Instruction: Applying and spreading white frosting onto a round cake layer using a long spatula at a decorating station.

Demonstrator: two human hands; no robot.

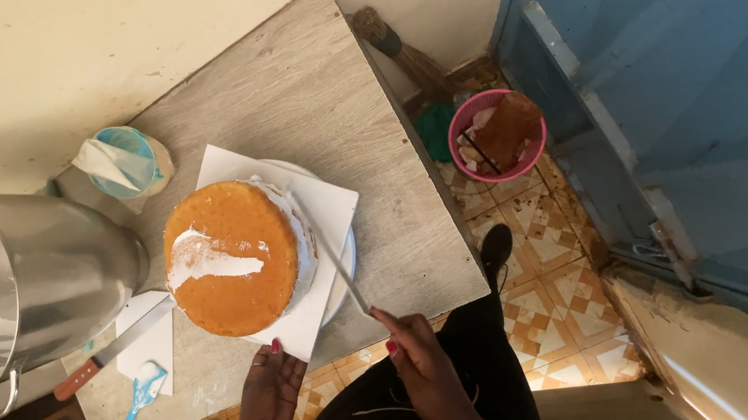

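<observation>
Single head cam, looking almost straight down from above the desk. Mid-range: whole desk corner in frame, wall along the top, tiled floor and blue door on the right. No second view.

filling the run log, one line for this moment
right hand: holds spatula at cake side | left hand: on white board edge

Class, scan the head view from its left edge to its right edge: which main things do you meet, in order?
Steel pot → blue spatula → cake → long palette knife in the right hand → pink bin → blue door.
</observation>
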